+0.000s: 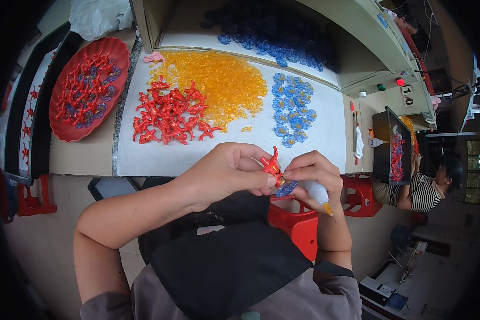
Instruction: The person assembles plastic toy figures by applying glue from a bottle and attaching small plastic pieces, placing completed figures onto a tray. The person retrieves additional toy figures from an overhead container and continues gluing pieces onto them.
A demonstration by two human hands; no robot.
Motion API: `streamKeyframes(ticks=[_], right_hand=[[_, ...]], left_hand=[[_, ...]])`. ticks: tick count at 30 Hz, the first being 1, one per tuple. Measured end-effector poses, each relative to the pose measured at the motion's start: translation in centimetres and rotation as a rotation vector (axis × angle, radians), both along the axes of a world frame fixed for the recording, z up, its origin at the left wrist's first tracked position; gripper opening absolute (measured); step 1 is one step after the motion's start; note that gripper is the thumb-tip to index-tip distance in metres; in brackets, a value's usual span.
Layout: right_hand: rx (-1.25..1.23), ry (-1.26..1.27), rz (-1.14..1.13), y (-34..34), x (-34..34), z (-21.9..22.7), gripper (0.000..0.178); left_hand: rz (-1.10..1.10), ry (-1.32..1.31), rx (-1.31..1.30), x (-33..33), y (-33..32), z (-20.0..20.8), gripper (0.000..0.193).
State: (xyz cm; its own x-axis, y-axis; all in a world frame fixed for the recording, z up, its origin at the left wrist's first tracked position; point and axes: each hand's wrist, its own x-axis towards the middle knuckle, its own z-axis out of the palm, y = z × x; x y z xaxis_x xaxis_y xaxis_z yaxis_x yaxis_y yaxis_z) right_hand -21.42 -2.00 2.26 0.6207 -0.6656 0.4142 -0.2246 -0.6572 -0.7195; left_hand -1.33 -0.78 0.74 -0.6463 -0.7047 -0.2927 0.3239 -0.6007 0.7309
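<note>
Near the front edge of the white work surface, my left hand [242, 169] pinches a small red figure [272, 164] between thumb and fingers. A clear blue piece [287, 188] sits at the figure's lower end. My right hand [320, 173] meets it there, thumb and forefinger closed against the figure's side. Tucked in the same right hand is a white glue bottle [317, 192], its yellow-based needle tip pointing down and right. What lies between the right fingertips is too small to make out. Beyond the hands are a pile of red figures [170, 114] and rows of blue pieces [293, 109].
Small amber pieces [224, 80] spread behind the red pile. At left stands a red plate [120, 80] of figures, beside a black tray [15, 133]. More blue pieces [282, 48] fill the shelf behind. A black bin [381, 144] and a co-worker [429, 189] are at right.
</note>
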Motion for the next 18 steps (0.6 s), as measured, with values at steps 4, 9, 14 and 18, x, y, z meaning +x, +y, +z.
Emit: streamKeyframes(ticks=[4, 9, 14, 18], right_hand=[[0.039, 0.012, -0.029, 0.2, 0.0, -0.5, 0.028], [0.041, 0.015, -0.032, 0.3, -0.1, -1.1, 0.026], [0.041, 0.001, -0.031, 0.4, 0.0, -1.3, 0.024], [0.051, 0.018, -0.022, 0.4, 0.1, -1.5, 0.024]], left_hand=[[0.026, -0.034, -0.001, -0.2, 0.1, -0.4, 0.017], [0.036, -0.059, 0.016, -0.5, 0.3, -0.8, 0.015], [0.039, -0.086, 0.043, -0.4, 0.4, -0.7, 0.015], [0.058, -0.108, 0.058, -0.4, 0.6, -1.0, 0.015]])
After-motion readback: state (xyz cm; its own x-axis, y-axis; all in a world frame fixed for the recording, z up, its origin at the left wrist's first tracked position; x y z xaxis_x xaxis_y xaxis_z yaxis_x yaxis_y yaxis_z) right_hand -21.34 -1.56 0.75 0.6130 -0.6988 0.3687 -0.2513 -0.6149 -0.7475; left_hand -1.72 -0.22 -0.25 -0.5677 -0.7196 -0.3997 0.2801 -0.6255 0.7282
